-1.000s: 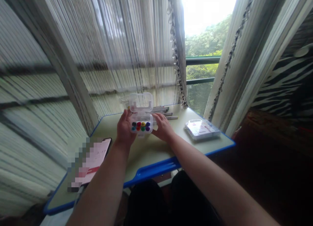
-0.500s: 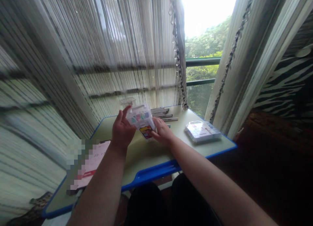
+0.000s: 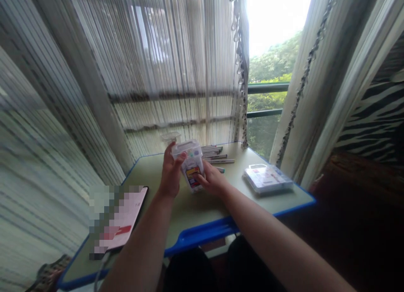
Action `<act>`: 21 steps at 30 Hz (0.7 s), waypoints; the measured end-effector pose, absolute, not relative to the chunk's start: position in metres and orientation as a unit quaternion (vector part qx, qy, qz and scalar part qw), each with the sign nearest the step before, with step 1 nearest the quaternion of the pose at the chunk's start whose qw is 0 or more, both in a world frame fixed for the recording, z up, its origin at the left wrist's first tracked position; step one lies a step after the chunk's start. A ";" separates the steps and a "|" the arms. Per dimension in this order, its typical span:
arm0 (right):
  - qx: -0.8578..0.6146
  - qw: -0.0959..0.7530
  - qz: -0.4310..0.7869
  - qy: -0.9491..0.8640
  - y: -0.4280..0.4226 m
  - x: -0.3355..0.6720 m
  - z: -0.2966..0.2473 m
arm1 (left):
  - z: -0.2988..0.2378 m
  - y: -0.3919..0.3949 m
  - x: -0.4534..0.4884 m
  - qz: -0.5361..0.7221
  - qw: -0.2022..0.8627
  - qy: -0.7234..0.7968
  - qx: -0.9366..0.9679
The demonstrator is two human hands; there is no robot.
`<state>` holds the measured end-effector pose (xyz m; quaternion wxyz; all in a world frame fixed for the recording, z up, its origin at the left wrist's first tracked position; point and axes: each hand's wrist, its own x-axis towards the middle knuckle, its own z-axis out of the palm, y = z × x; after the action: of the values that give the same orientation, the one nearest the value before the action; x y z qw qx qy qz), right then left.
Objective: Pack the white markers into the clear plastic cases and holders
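Between both hands is a clear, tapered plastic box [image 3: 193, 168] with a white lid-like top [image 3: 185, 147] and a yellow, red and blue label on its front. Small coloured shapes show through its upper part. My left hand [image 3: 171, 172] is closed around the upper left side, its thumb across the front below the top. My right hand [image 3: 213, 178] grips the lower right side, fingers over the label. The box tilts slightly above the tabletop. Just behind the right hand lie several slim pens [image 3: 217, 155], and a teal-ended one [image 3: 221, 170] is partly hidden by that hand.
A flat clear case [image 3: 268, 178] with a handle lies on the right of the blue-edged table [image 3: 189, 216]. On the left rests a tablet [image 3: 126, 220] with a pink screen and a cable. A small clear plastic piece [image 3: 171, 136] shows behind my left hand. String curtains hang beyond.
My left thumb has come round onto the front of the box, and the box stands more upright. My right hand keeps its hold. The whole view has shifted slightly.
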<state>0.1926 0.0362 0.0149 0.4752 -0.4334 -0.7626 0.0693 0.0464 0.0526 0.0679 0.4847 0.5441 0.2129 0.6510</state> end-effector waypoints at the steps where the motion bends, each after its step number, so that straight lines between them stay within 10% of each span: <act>1: -0.435 0.476 0.074 -0.761 0.036 0.192 0.014 | 0.067 0.053 0.048 0.654 0.479 0.218 0.544; 21: -0.465 0.659 0.122 -0.578 0.025 0.172 0.031 | 0.069 0.046 0.063 0.620 0.515 0.214 0.552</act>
<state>0.1721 0.0246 0.0309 0.6594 -0.4652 -0.5779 0.1218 0.0631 0.0463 0.0693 0.5147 0.5525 0.2136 0.6199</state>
